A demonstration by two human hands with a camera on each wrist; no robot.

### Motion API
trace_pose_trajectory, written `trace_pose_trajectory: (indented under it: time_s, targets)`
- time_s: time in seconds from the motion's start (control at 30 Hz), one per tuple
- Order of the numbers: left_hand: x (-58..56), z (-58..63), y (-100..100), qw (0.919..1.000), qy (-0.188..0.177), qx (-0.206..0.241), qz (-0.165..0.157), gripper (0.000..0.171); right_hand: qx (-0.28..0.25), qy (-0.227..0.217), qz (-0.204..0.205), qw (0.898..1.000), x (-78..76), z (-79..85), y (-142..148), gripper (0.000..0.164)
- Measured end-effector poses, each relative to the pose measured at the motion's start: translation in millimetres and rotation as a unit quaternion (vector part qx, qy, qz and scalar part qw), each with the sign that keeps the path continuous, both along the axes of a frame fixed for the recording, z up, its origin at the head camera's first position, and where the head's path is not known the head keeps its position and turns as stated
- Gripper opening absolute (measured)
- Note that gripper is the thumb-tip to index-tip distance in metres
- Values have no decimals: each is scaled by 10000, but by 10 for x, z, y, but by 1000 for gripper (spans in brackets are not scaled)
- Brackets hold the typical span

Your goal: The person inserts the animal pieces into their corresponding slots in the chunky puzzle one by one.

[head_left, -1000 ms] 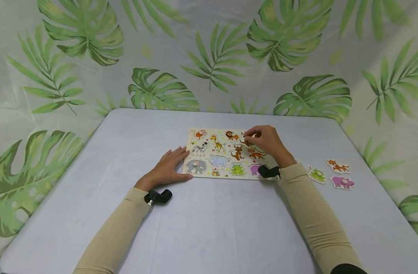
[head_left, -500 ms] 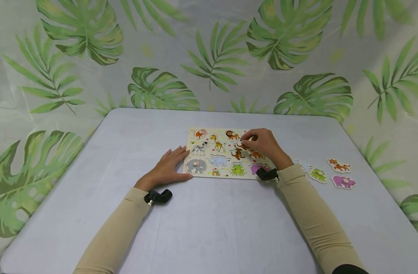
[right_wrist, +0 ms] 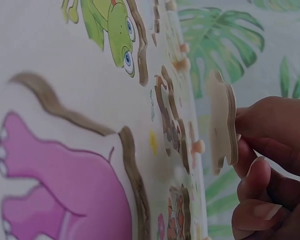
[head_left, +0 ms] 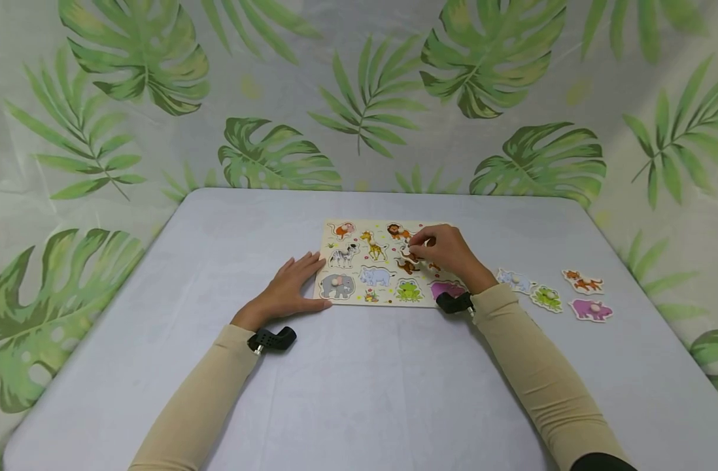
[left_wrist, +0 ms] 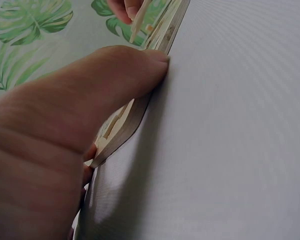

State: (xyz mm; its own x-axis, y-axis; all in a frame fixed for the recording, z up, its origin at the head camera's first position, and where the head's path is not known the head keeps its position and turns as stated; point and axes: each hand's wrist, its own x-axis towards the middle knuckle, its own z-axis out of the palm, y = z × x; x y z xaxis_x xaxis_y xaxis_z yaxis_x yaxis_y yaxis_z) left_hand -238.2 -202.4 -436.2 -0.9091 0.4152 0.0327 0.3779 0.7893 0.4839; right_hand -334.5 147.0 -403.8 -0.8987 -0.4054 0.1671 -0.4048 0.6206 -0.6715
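Over on the left, the left hand (head_left: 290,286) lies flat on the grey table (head_left: 359,386), fingers straight and together, thumb pressed against the near-left edge of the puzzle board (head_left: 388,296), forearm stretched forward along the table. The board sits mid-table with its long side running left to right, and above its right half the right hand (head_left: 444,252) hovers with wrist raised, fingers curled, pinching a small wooden piece (right_wrist: 223,125) lifted clear of the board and tipped on edge. Off to the right, four loose animal pieces (head_left: 590,309) lie on the table, well apart from the board
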Motion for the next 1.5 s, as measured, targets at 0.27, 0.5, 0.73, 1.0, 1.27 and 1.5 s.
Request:
trace_pose_trajectory:
  time_s: [0.27,0.5,0.73,1.0,1.27,1.5]
  targets:
    - [4,5,-2,10000,-25,18,-2,95,75,-128,122,9998,15,-23,-21,11]
    - [13,18,7,10000,-51,-13,-16,95,121,-190,108,9997,31,-37,-36,9]
    - [4,7,8,10000,-37,-12,-18,95,157,-282,60,9995,40,-30,-60,10]
    - [4,10,1,10000,-49,-11,-3,95,238,-255,87,9994,25,-49,-77,10]
    - [22,39,9,10000,-78,-10,-9,96,272,-217,74,9994,34,-43,-94,9]
    - [12,12,7,10000,-51,-9,-1,95,255,-175,158,9994,35,-74,-98,9]
